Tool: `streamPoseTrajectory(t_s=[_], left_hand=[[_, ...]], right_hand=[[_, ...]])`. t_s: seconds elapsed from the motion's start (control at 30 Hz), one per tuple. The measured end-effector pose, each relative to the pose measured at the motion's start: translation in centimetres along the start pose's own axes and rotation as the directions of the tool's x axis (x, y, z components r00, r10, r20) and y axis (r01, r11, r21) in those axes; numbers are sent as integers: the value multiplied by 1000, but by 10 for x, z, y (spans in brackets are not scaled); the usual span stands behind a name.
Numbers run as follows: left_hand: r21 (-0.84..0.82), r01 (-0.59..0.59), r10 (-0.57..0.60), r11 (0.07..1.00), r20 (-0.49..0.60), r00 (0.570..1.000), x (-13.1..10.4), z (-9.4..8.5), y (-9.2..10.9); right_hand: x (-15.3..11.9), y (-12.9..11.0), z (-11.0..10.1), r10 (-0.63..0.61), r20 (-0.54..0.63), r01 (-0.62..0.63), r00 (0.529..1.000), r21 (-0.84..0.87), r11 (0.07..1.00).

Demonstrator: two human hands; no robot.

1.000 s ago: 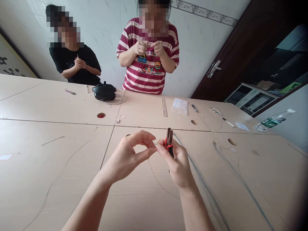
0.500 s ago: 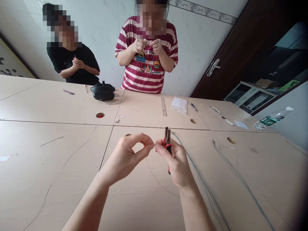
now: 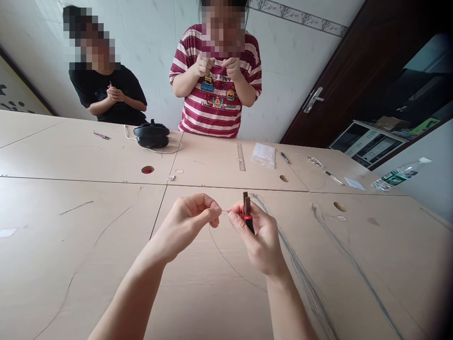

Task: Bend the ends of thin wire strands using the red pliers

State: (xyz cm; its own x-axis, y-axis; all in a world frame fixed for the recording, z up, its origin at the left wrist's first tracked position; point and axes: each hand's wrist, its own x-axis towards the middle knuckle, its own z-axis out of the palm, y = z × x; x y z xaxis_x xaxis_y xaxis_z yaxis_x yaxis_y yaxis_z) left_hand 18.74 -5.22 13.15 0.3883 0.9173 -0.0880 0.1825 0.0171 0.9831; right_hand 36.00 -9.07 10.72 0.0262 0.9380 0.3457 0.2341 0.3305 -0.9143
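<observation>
Table (image 3: 106,293): pale panels, faint seams.
Bottle (image 3: 399,175): clear, green label; the white marks on it are illegible.
Left hand (image 3: 186,222): thumb and fingertips pinched together on a thin wire (image 3: 223,212).
Right hand (image 3: 260,241): curled round pliers (image 3: 249,224), thumb and forefinger pinching beside the wire's loop.
Pliers: red-and-black grips.
Tag (image 3: 179,171): red-edged, writing too small to read.
Wire: its small loop sits between both hands' fingertips.
</observation>
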Motion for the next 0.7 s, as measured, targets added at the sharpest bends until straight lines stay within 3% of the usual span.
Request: streamPoseTrajectory(t_s=[0.23, 0.4, 0.7], left_hand=[[6, -112, 112, 994, 30, 993, 0, 1, -3], [21, -196, 194, 980, 67, 979, 1, 0, -4], [352, -361, 373, 864, 36, 927, -3, -5, -4]], right_hand=[[-1, -3, -2, 105, 79, -109, 991, 48, 993], [-1, -4, -2, 94, 109, -102, 990, 71, 992], [-2, -6, -5, 153, 134, -163, 979, 71, 984]])
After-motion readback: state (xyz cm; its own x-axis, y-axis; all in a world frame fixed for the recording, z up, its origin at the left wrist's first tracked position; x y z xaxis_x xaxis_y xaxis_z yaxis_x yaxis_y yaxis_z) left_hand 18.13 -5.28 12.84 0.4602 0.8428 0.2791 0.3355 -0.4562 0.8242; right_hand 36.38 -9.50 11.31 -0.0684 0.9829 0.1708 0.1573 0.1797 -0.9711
